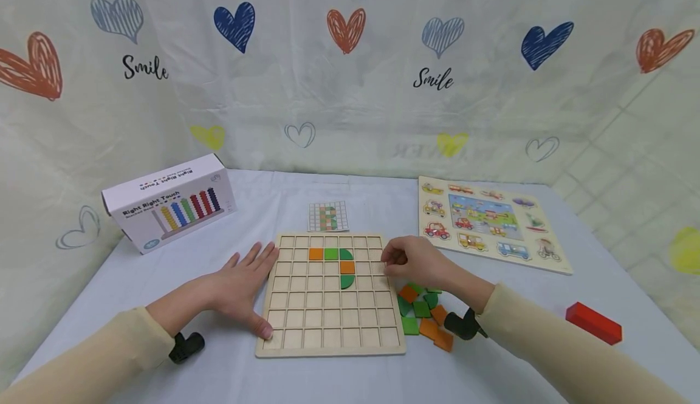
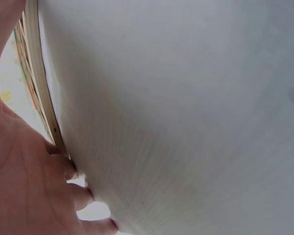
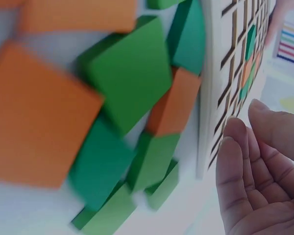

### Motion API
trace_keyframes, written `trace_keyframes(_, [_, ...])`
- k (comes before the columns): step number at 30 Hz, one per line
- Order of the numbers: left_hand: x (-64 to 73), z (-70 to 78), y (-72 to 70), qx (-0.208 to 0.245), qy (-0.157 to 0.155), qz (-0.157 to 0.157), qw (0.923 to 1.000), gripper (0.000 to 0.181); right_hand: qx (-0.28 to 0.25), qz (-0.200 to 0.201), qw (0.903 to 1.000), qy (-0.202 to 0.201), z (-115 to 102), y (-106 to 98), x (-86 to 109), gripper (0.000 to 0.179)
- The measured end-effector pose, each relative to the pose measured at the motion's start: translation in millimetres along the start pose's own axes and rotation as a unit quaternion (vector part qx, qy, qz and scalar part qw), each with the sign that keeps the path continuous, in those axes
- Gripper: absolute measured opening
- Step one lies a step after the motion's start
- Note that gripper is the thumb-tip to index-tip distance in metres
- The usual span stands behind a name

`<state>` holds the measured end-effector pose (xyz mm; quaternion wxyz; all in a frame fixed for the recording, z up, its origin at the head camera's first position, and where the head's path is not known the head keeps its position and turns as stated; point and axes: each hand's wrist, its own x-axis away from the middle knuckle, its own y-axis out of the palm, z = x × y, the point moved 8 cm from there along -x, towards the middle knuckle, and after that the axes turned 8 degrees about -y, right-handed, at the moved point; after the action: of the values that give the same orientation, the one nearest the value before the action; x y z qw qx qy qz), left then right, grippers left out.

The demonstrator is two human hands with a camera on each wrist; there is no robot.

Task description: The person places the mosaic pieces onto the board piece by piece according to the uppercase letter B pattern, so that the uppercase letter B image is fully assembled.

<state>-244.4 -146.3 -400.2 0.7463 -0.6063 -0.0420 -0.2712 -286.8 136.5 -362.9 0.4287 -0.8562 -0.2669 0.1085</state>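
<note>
A square wooden grid board (image 1: pixel 306 319) lies on the table. Along its left edge spreads my left hand (image 1: pixel 237 288), thumb at the lower corner and fingers at the upper side. In the left wrist view its fingers (image 2: pixel 78 196) rest by the board's edge. An orange square tile (image 1: pixel 316 254), a green square tile (image 1: pixel 331 254) and a dark green quarter-round tile (image 1: pixel 346 254) sit in one row; another orange tile (image 1: pixel 347 267) and quarter-round tile (image 1: pixel 347 281) sit below. At the board's right edge hovers my right hand (image 1: pixel 417 261), fingers loosely bent, no tile visible between thumb and fingers.
Loose green and orange tiles (image 1: pixel 422 309) lie in a pile right of the board. A pattern card (image 1: pixel 328 216) lies behind it. A white box (image 1: pixel 169 203) stands at left; a vehicle puzzle board (image 1: pixel 492 222) and a red block (image 1: pixel 593 323) are at right.
</note>
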Motion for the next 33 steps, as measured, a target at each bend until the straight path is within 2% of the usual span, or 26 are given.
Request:
trace_keyframes(12, [-0.3,0.9,-1.3,0.0,0.001,0.001,1.0,0.148,0.02,0.027,0.9991,0.026,36.0,-28.6,28.1,0.011])
trace_keyframes(17, [-0.2,0.0,-1.1,-0.005,-0.004,-0.001,1.0,0.147,0.031,0.034,0.9984,0.034,49.1,-34.2,37.6,0.013])
trace_keyframes(23, [-0.8,-1.1,0.7,-0.001,-0.006,-0.003,1.0,0.148,0.02,0.018,0.9986,0.046,57.6,-26.6,33.7,0.014])
trace_keyframes(33, [-0.3,0.2,0.9,-0.006,-0.004,0.001,1.0,0.147,0.032,0.002,0.9988,0.038,54.9,-20.0,25.8,0.016])
